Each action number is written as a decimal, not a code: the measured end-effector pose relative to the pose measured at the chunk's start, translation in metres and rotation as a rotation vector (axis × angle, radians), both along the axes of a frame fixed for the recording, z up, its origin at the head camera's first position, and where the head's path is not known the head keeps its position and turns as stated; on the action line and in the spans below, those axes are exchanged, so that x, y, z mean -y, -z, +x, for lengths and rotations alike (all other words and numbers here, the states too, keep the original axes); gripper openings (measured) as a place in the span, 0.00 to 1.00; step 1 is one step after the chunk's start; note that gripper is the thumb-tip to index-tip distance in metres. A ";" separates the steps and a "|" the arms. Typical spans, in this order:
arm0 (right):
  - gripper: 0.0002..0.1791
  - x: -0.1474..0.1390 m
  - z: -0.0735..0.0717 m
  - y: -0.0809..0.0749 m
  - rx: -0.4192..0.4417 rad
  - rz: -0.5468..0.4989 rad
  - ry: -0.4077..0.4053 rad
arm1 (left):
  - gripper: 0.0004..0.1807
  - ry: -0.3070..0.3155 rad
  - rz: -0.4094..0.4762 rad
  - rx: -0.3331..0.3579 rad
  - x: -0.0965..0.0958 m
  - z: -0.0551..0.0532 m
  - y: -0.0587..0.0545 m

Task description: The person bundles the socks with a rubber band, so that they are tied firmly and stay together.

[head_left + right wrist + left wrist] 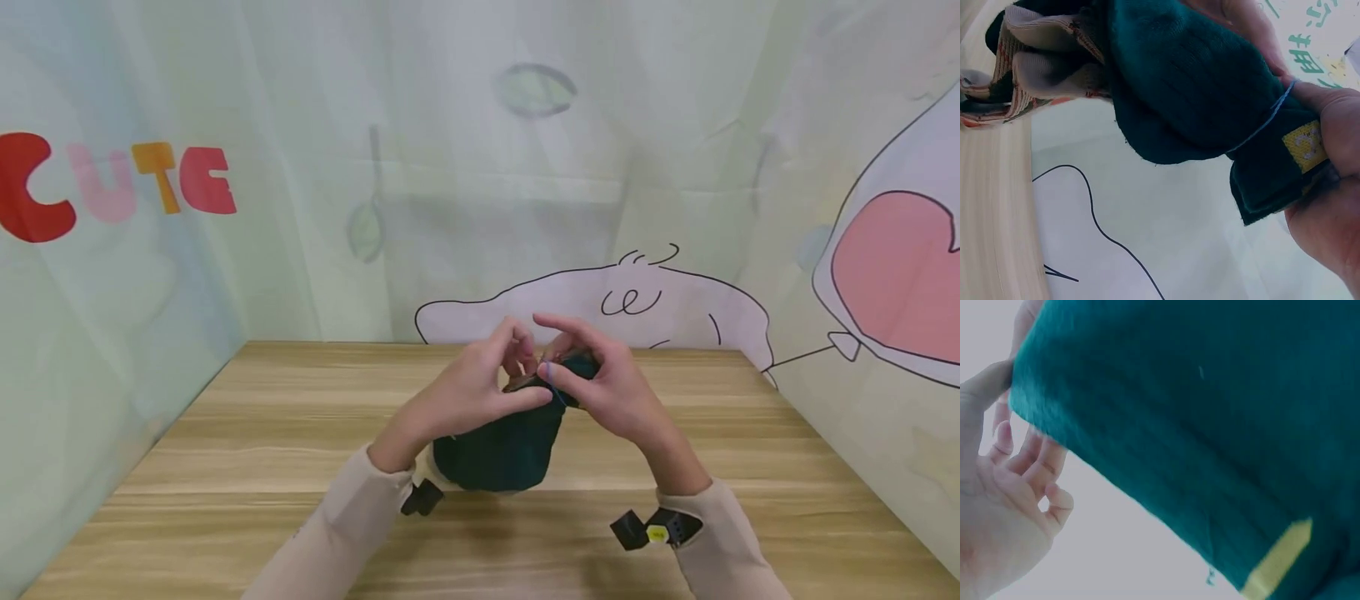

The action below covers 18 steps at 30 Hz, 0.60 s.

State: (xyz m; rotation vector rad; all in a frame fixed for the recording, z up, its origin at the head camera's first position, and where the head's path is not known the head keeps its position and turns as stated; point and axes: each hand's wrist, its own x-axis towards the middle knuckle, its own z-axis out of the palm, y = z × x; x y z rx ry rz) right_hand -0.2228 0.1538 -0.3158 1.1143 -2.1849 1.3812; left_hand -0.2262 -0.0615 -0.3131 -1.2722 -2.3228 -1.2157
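Between both hands a bundle of dark green knit socks (498, 450) hangs above the table. In the right wrist view the socks (1185, 94) show layers, a yellow patch and grey, patterned insides at the far end. A thin blue band (1263, 125) runs around them near the hands. My left hand (476, 379) holds the upper edge; in its wrist view the thumb and a finger of this hand (1016, 481) pinch a green corner. My right hand (607, 387) pinches the socks beside the band, its thumb at the blue strand and its index finger raised.
The wood-grain table (262, 467) lies below the hands. A printed cloth backdrop (315, 167) stands around its back and sides. Small black cameras (656, 531) are strapped at the wrists.
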 end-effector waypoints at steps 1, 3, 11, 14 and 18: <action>0.28 -0.001 0.000 -0.001 0.001 -0.001 0.002 | 0.23 0.004 -0.002 0.024 0.002 -0.001 0.000; 0.26 -0.002 0.000 -0.002 0.003 -0.003 0.004 | 0.25 0.022 -0.001 0.091 0.005 -0.003 0.000; 0.22 -0.007 0.000 -0.004 -0.052 0.001 0.030 | 0.27 0.114 -0.004 0.246 0.012 -0.008 0.001; 0.21 -0.008 0.000 -0.005 -0.086 0.004 0.040 | 0.28 0.125 -0.014 0.236 0.012 -0.009 0.000; 0.20 -0.008 -0.002 -0.005 -0.104 0.000 0.049 | 0.29 0.129 -0.028 0.209 0.013 -0.009 0.001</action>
